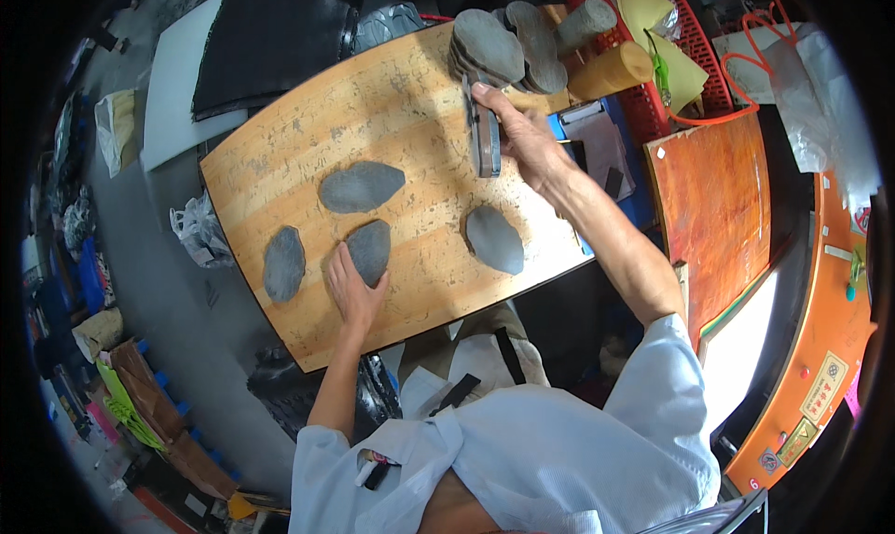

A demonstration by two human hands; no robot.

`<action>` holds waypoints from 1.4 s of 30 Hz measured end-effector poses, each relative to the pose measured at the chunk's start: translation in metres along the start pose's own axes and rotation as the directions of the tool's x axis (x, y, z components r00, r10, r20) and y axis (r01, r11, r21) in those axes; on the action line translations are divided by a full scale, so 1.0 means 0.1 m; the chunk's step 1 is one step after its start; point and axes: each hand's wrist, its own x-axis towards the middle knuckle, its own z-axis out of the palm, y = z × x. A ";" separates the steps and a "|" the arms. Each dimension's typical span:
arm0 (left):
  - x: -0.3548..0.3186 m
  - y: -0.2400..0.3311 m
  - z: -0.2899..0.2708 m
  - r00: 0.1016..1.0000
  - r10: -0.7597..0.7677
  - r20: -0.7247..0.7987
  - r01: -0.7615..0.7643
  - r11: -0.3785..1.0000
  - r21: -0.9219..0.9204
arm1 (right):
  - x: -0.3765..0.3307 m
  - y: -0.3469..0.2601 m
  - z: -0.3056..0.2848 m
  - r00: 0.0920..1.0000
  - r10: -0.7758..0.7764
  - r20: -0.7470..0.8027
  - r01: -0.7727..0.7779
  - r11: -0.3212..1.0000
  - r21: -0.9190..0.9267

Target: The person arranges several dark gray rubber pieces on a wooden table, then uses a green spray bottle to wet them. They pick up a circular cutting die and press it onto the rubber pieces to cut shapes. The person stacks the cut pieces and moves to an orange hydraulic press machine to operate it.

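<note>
With its thumb and fingers at the lower edges of a grey oval sheet piece (370,247), my left hand (351,287) holds that piece on the wooden table (429,175). My right hand (525,135) is closed on a long, narrow dark-grey object (486,140), thumb at its far end. Its exact kind I cannot make out. Similar loose grey ovals lie on the table: one farther off (362,187), one at the left (283,263) and one at the right (494,239). Just beyond my right hand stands a stack of grey ovals (487,47).
Another grey stack (533,44) and a tan roll (611,71) stand at the back right. Beside them are a red basket (688,44) and a blue clipboard (597,128). Black sheet material (270,44) lies beyond the table's far left edge.
</note>
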 end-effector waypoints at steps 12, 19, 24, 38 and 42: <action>-0.03 -0.01 -0.12 1.000 -0.020 0.010 0.020 0.997 -0.076 | 1.62 -0.16 -0.46 0.661 -0.724 0.199 0.173 -0.111 -0.979; 0.15 -0.96 -0.65 0.938 -0.261 -0.227 0.263 0.964 -0.024 | 0.00 0.82 -0.26 0.801 -0.504 0.322 0.357 -0.030 -0.934; 0.26 -1.37 -0.68 0.965 -0.244 -0.099 0.247 0.969 0.019 | -0.86 2.04 -0.20 0.938 -0.308 0.159 0.220 0.172 -0.960; 0.36 -1.35 -0.61 0.964 -0.191 -0.188 0.207 0.976 0.072 | -1.00 1.68 -0.09 0.919 0.384 -0.086 -0.332 0.873 0.357; 0.36 -1.33 -0.62 0.970 -0.205 -0.128 0.212 0.976 0.043 | -1.08 1.34 0.18 0.959 0.230 0.168 -0.239 0.328 0.914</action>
